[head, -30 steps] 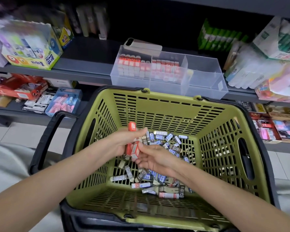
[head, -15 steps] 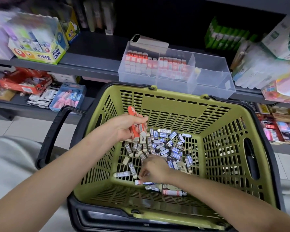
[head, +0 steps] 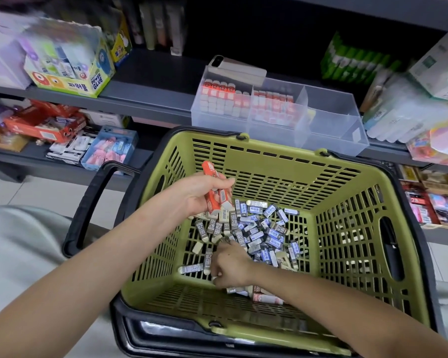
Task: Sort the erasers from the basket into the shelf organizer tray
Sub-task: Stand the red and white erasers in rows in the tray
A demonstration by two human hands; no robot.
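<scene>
Erasers [head: 259,228] lie heaped on the floor of the green basket [head: 282,156], and this looks like the gathering step. Left hand [head: 199,192] hovers above the heap, fingers curled round a bunch of orange-sleeved erasers [head: 214,200]. Right hand [head: 230,264] is down in the pile, fingers curled under; whether they pinch one, can't tell. Next, I'd say: find another orange one, then up to the clear tray [head: 334,130] on the shelf [head: 145,99].

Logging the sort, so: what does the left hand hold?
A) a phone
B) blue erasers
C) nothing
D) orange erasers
D: the left hand grips a few orange erasers, one sticking up past the fingers, above the basket.
</scene>
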